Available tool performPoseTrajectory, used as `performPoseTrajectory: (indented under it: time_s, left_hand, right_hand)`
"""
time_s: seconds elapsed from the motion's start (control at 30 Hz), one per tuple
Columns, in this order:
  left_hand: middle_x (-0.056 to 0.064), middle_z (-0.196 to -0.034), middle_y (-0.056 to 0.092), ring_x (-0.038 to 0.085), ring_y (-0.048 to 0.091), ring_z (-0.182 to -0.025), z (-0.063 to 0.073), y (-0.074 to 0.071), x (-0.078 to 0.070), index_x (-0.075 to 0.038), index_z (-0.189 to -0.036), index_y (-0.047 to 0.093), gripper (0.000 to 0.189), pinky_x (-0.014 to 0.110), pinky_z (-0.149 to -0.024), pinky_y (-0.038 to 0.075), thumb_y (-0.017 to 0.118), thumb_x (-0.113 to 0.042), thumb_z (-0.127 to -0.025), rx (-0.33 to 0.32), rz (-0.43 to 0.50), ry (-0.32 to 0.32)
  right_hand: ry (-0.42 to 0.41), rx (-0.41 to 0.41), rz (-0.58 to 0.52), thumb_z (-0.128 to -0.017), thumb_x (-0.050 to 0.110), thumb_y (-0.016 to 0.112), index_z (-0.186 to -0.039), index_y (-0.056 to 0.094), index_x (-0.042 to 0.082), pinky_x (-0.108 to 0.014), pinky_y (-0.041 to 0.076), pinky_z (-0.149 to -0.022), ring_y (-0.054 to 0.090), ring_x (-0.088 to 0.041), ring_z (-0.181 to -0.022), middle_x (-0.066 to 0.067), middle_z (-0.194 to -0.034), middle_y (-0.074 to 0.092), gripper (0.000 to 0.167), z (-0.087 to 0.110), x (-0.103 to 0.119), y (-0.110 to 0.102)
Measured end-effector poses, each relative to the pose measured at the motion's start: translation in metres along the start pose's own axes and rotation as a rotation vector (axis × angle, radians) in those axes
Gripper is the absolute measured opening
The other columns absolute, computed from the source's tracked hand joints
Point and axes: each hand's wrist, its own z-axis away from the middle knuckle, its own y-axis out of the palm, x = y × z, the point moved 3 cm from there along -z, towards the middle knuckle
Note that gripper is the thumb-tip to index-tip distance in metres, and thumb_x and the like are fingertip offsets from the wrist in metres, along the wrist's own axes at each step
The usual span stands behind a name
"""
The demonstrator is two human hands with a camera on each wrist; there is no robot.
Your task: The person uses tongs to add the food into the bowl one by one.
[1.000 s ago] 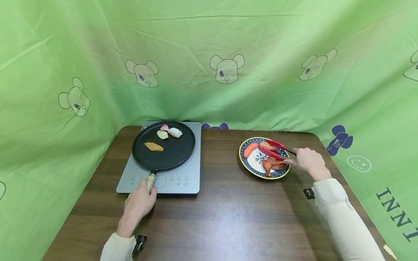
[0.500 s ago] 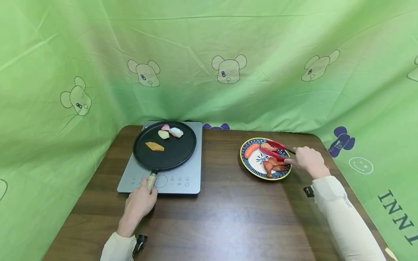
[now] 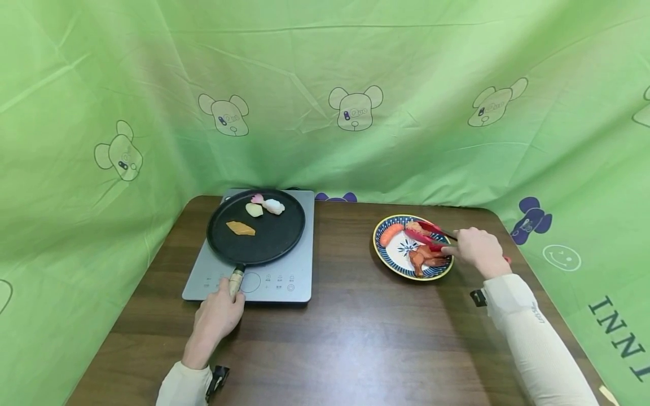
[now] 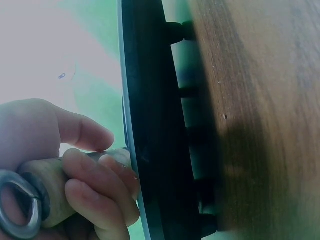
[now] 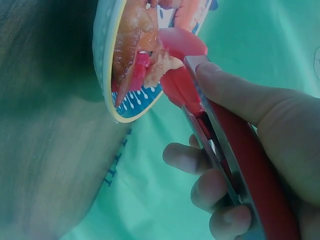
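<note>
In the head view my left hand (image 3: 218,316) grips the wooden handle (image 3: 236,281) of a flat black frying pan (image 3: 269,242). The left wrist view has the fingers curled round that handle (image 4: 52,192), with a metal ring at its end. On the pan lie a shrimp (image 3: 273,206), a pale yellow piece (image 3: 254,210) and an orange-brown slice (image 3: 241,228). My right hand (image 3: 478,251) holds red-tipped tongs (image 5: 235,145). The tong tips stand on both sides of a breaded brown piece (image 3: 415,226) on a patterned plate (image 3: 393,260). Beside it are a sausage (image 3: 391,234) and chicken legs (image 3: 424,258).
Under the pan sits a silver induction cooker (image 3: 299,282) with touch controls along its front. A brown wooden table (image 3: 345,316) carries everything. Green printed cloth (image 3: 284,113) hangs behind and at both sides, close to the table's edges.
The tongs' red tips have drawn closer together about the breaded piece. My left hand and the pan stay put; the head view has shifted very slightly.
</note>
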Motion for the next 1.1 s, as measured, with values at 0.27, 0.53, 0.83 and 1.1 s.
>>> performPoseTrajectory:
  time_s: [0.27,0.53,0.83,1.1]
  left_hand:
    - [0.013,-0.07,0.049,0.024,0.046,-0.051,0.0,0.001,0.0,0.003,-0.131,0.031,0.05,0.036,-0.045,0.035,0.044,-0.027,-0.094,0.003,0.007,-0.011]
    - [0.014,-0.072,0.05,0.024,0.046,-0.052,0.001,0.0,-0.001,0.004,-0.132,0.03,0.052,0.036,-0.046,0.035,0.044,-0.028,-0.094,-0.002,0.003,0.005]
    - [0.014,-0.07,0.051,0.025,0.047,-0.051,0.002,0.0,-0.001,0.004,-0.126,0.035,0.046,0.038,-0.044,0.035,0.044,-0.025,-0.092,-0.037,-0.014,0.034]
    - [0.015,-0.071,0.052,0.025,0.047,-0.051,0.002,-0.001,-0.001,0.005,-0.129,0.034,0.049,0.038,-0.045,0.035,0.044,-0.025,-0.092,-0.043,-0.018,0.036]
  right_hand:
    - [0.014,-0.015,-0.027,-0.083,0.05,0.066,-0.12,0.059,-0.002,-0.057,0.044,-0.059,0.057,-0.054,-0.082,-0.035,-0.1,0.058,0.065,0.001,-0.003,0.003]
    - [-0.003,-0.058,-0.034,-0.083,0.051,0.064,-0.121,0.058,-0.002,-0.058,0.044,-0.058,0.056,-0.056,-0.081,-0.037,-0.102,0.058,0.065,0.007,-0.003,0.005]
    - [-0.019,-0.133,-0.095,-0.084,0.051,0.063,-0.114,0.059,0.002,-0.051,0.041,-0.049,0.058,-0.047,-0.069,-0.029,-0.086,0.059,0.058,0.021,0.001,0.005]
    - [-0.011,-0.237,-0.167,-0.087,0.051,0.06,-0.117,0.058,0.003,-0.054,0.042,-0.052,0.058,-0.047,-0.071,-0.029,-0.087,0.061,0.057,0.034,0.006,0.009]
